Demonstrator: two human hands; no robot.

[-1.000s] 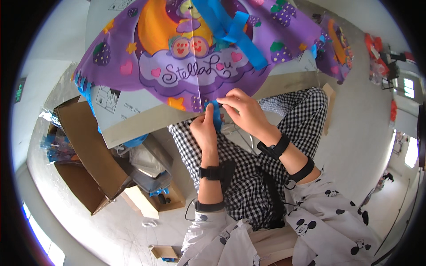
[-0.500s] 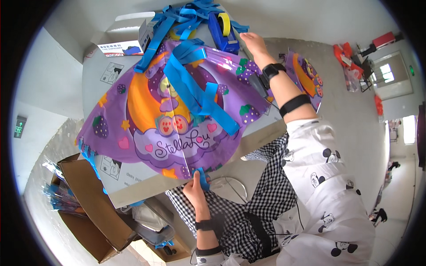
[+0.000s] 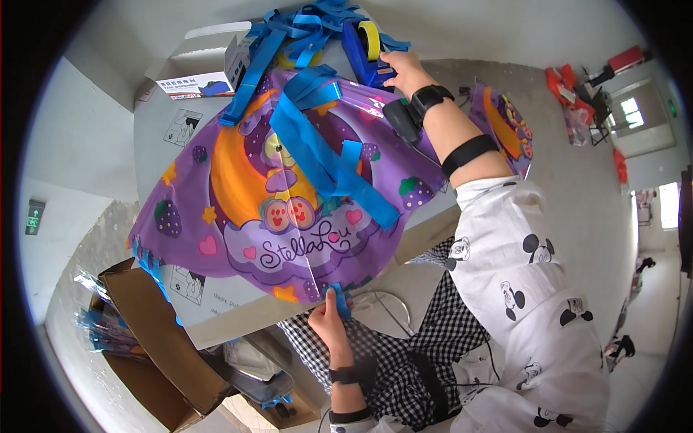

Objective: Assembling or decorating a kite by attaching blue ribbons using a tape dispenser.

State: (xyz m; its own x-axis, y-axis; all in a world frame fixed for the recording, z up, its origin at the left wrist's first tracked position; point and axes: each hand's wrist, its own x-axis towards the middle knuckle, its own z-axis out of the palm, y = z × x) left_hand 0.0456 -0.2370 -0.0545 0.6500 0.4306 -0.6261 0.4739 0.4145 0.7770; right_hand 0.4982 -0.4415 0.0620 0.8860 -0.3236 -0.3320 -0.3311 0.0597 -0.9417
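Note:
A purple, kite-shaped plastic sheet [image 3: 191, 231] with a cartoon print lies across the table and hangs over its front edge. My left hand [image 3: 330, 325] is closed at the sheet's lower edge, pinching a short piece of blue ribbon [image 3: 342, 303] there. Farther back, my right hand [image 3: 406, 71] reaches to the blue tape dispenser [image 3: 361, 61], thumb and fingers around its right end. Whether they also touch the tape is hidden. The dispenser carries a yellow-cored roll. Long blue ribbon [image 3: 303, 148] lies loosely over the middle of the sheet.
A tangle of blue ribbon [image 3: 317, 22] is heaped at the back beside an opened white box [image 3: 209, 68]. An open cardboard box [image 3: 155, 325] with packaged items stands at lower left. Another purple printed sheet [image 3: 498, 123] hangs past the table's right side.
My right hand has moved left and closed around the end of the tape dispenser. My left hand keeps its hold on the blue ribbon piece. The view has shifted slightly.

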